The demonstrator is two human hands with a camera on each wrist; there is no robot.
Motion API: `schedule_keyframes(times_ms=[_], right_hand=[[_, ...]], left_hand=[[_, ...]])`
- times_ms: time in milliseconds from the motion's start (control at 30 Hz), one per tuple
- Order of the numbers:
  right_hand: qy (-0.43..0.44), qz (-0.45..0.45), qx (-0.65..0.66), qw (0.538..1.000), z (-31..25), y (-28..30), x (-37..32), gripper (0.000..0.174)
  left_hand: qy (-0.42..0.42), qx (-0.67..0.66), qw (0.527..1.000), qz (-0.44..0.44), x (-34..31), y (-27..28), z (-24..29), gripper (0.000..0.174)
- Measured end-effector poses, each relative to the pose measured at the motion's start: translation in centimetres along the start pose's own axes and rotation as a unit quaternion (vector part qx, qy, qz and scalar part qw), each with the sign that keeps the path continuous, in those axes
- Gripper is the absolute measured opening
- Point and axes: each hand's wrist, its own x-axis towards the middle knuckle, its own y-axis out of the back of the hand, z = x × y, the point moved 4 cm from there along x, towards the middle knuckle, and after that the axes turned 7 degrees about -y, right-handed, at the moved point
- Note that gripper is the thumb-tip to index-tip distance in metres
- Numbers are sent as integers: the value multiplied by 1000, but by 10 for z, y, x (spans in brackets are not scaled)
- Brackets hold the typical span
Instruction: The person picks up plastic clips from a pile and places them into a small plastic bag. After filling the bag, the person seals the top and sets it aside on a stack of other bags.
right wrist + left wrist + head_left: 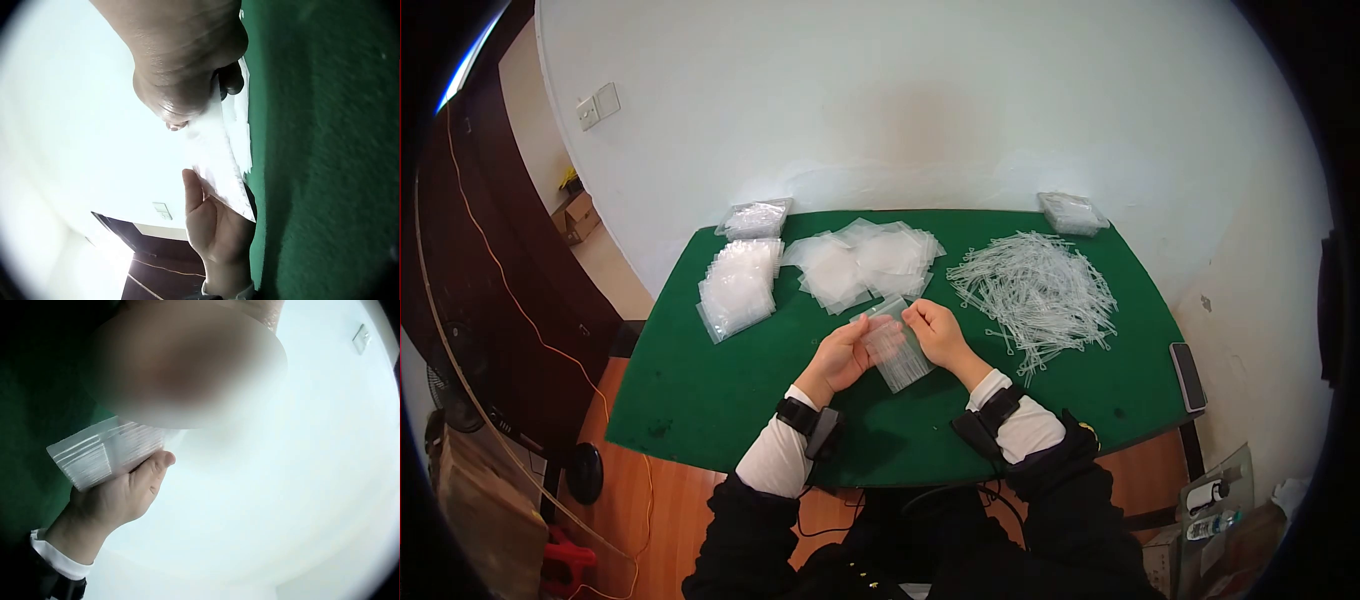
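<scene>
A clear zip bag [903, 367] with thin clear plastic strips inside is held up over the front middle of the green table. My left hand [838, 358] grips its left side, thumb along the edge and fingers behind the plastic. At the upper right edge, my right hand [942, 338] pinches the bag with curled fingers. In the left wrist view, the strips lie in a row within the bag [87, 464], beside the right hand [115, 503]; a blurred oval covers much of that view. The right wrist view has the bag [215, 156] stretching between both hands.
A heap of loose clear strips with looped ends [1040, 295] lies on the right. Spread flat bags [830, 270] are behind the hands, with overlapping bags [738, 290] to the left. Bundles stand at the back left [755, 217] and back right [1072, 213]. A phone [1188, 377] is at the right edge.
</scene>
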Motion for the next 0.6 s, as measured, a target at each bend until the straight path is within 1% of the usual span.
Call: schedule_keyframes(times_ms=[133, 233, 300, 400, 467, 533, 567, 600], right_hand=[[8, -10, 31, 999, -1, 1, 0, 26], [-21, -24, 90, 995, -3, 1, 0, 26], [-27, -26, 102, 994, -5, 1, -1, 27], [-39, -32, 126, 991, -5, 1, -1, 27], [-11, -6, 77, 997, -5, 3, -1, 24], [2, 6, 52, 999, -7, 4, -1, 22], [5, 19, -2, 1000, -7, 5, -2, 21], [8, 33, -56, 998, -8, 6, -2, 20]], left_hand=[[-2, -19, 1000, -16, -1, -2, 2, 44], [-5, -28, 999, -25, -2, -4, 2, 44], [-8, -30, 999, -32, -2, -4, 3, 44], [-14, -8, 1000, -14, -1, -2, 3, 41], [-17, 3, 1000, -4, -1, 0, 2, 40], [-5, 44, 998, 34, -1, 5, 0, 36], [1, 64, 997, 52, -1, 8, -1, 34], [1, 64, 997, 52, 0, 8, -2, 34]])
